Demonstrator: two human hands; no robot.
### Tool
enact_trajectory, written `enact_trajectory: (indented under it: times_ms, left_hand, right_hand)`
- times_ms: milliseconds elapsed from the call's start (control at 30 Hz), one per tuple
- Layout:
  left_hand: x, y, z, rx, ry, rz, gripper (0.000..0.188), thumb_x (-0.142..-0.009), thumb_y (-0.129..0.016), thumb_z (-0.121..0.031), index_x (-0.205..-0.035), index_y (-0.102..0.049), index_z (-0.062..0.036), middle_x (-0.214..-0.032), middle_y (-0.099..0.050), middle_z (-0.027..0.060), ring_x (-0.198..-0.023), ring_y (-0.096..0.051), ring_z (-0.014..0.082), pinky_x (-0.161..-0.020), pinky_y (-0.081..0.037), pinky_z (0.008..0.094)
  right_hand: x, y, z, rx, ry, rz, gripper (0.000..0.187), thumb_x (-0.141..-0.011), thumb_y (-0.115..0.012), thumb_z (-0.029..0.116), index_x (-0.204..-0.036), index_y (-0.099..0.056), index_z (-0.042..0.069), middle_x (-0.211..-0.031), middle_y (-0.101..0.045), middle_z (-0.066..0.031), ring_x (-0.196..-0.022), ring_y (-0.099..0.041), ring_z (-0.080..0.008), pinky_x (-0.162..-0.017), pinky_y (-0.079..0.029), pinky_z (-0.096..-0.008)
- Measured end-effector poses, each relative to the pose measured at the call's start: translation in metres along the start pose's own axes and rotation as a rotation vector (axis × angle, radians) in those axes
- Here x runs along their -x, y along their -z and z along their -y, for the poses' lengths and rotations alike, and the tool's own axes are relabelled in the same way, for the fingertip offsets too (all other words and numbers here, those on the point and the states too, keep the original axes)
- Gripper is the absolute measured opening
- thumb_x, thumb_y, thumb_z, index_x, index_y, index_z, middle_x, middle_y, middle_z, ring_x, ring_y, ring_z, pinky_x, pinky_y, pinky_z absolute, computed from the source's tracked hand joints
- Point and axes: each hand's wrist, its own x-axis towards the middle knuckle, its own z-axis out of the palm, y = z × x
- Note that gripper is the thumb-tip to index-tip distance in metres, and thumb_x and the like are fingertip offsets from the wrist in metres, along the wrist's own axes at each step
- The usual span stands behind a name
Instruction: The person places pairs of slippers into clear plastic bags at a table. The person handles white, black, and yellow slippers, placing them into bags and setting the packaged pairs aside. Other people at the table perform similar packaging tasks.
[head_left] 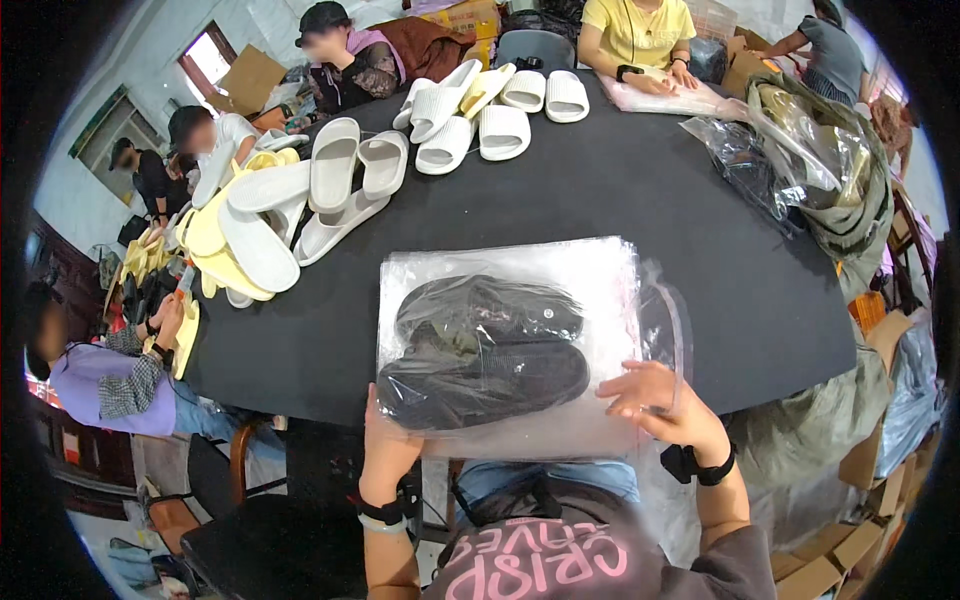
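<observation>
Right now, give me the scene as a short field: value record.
left hand: at the near left corner of the clear plastic, grip unclear
right hand: open at its right edge, contact unclear
dark slippers: one pair, seen through plastic
far side: white slippers on black table
left: gray slippers, yellow slippers

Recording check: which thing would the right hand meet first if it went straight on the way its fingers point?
Probably the black slipper nearer the person, seemingly through clear plastic; whether the right hand already touches that plastic is unclear.
</observation>
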Motion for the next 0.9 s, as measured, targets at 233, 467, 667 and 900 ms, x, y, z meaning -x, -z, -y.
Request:
enact_trajectory:
  times_ms: [233, 467, 667, 900]
  left_hand:
    - [0.028, 0.022, 0.029, -0.196, 0.187, -0.02, 0.046, -0.091, -0.049, -0.003, -0.136, -0.055, -0.0037, -0.155, -0.037, 0.0177, -0.146, -0.027, 0.0359, -0.121, -0.015, 0.053]
    - [0.014, 0.031, -0.006, 0.123, 0.111, -0.219, 0.041, -0.096, -0.047, -0.005, -0.137, -0.052, 0.0006, -0.148, -0.046, 0.0192, -0.14, -0.039, 0.0371, -0.118, -0.025, 0.0494]
    - [-0.018, -0.005, -0.02, 0.354, 0.025, -0.162, 0.052, -0.1, -0.052, -0.019, -0.145, -0.04, 0.0047, -0.149, -0.04, 0.0259, -0.138, -0.039, 0.0413, -0.116, -0.027, 0.0471]
    - [-0.014, -0.028, -0.012, 0.261, 0.036, -0.15, 0.064, -0.103, -0.043, -0.034, -0.151, -0.027, 0.0054, -0.156, -0.03, 0.0257, -0.144, -0.028, 0.0407, -0.12, -0.018, 0.0501]
  right_hand:
    - [0.01, 0.008, -0.009, 0.067, 0.098, 0.229, 0.036, -0.076, -0.065, -0.004, -0.11, -0.072, 0.004, -0.114, -0.071, -0.0129, -0.109, -0.065, -0.0311, -0.095, -0.051, -0.0405]
    - [-0.049, 0.01, -0.012, 0.126, 0.027, 0.09, 0.047, -0.086, -0.063, 0.0, -0.133, -0.06, 0.007, -0.133, -0.061, -0.0159, -0.118, -0.06, -0.0349, -0.1, -0.049, -0.0413]
    - [-0.105, -0.013, -0.024, 0.271, 0.117, 0.136, 0.05, -0.093, -0.065, 0.011, -0.141, -0.052, 0.009, -0.144, -0.05, -0.019, -0.131, -0.05, -0.0364, -0.106, -0.045, -0.0421]
    - [-0.117, -0.002, -0.053, 0.207, -0.046, -0.215, 0.039, -0.094, -0.063, 0.013, -0.133, -0.059, 0.009, -0.139, -0.054, -0.0207, -0.128, -0.053, -0.0372, -0.105, -0.044, -0.0433]
